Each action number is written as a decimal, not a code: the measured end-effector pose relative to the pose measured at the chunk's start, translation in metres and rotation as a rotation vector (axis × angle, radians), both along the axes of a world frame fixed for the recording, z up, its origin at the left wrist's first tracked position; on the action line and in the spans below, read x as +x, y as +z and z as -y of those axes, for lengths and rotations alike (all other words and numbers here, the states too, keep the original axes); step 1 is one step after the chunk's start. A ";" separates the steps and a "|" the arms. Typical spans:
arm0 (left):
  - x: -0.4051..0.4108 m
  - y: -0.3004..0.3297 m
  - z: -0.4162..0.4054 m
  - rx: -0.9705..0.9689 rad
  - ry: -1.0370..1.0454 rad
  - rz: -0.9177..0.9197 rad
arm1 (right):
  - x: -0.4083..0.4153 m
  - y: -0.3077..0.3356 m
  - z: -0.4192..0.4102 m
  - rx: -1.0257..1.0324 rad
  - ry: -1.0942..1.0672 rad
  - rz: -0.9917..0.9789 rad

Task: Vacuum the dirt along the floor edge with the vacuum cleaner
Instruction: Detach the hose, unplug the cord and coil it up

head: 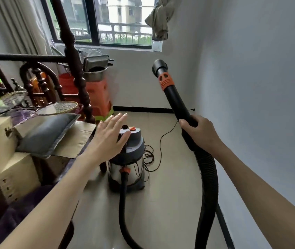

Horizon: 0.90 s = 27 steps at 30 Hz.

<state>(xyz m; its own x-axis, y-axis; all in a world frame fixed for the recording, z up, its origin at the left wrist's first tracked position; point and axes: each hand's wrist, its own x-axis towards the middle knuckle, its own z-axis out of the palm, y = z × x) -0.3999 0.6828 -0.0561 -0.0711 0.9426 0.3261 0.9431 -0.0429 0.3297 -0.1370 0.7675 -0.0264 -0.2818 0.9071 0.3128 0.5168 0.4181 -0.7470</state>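
A canister vacuum cleaner [128,162] with a steel drum and grey lid stands on the beige tile floor in the middle. My left hand [110,136] hovers flat over its lid, fingers spread, close to the orange button [133,129]. My right hand [201,132] grips the black hose wand [173,97], which points up and away; its orange collar and round nozzle [159,68] are raised in the air. The ribbed black hose [207,186] loops down from my right hand and back to the drum's front port.
The black skirting [143,110] runs along the far wall and along the right wall [223,223]. A thin power cord [161,146] trails over the floor. Cardboard boxes, a grey cushion [46,135], rackets and a dark wooden bed frame crowd the left. Orange stools [96,94] stand beneath the window.
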 end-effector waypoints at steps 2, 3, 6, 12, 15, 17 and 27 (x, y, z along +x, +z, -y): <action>-0.013 0.002 -0.027 -0.003 0.025 0.006 | -0.017 0.003 -0.039 0.034 0.016 -0.009; -0.019 0.001 -0.040 -0.013 0.045 0.008 | -0.026 0.004 -0.056 0.044 0.021 0.007; -0.043 0.000 -0.084 -0.036 0.116 0.006 | -0.053 0.005 -0.107 0.066 0.051 0.053; -0.099 -0.018 -0.182 -0.029 0.115 0.033 | -0.118 -0.005 -0.212 0.065 0.071 0.060; -0.137 -0.031 -0.233 -0.072 0.103 0.036 | -0.150 -0.015 -0.262 0.027 0.065 0.028; -0.159 -0.039 -0.265 -0.117 0.090 0.042 | -0.169 -0.021 -0.291 -0.005 0.070 -0.004; -0.203 -0.118 -0.392 -0.340 0.021 0.029 | -0.224 -0.083 -0.399 -0.209 0.039 -0.004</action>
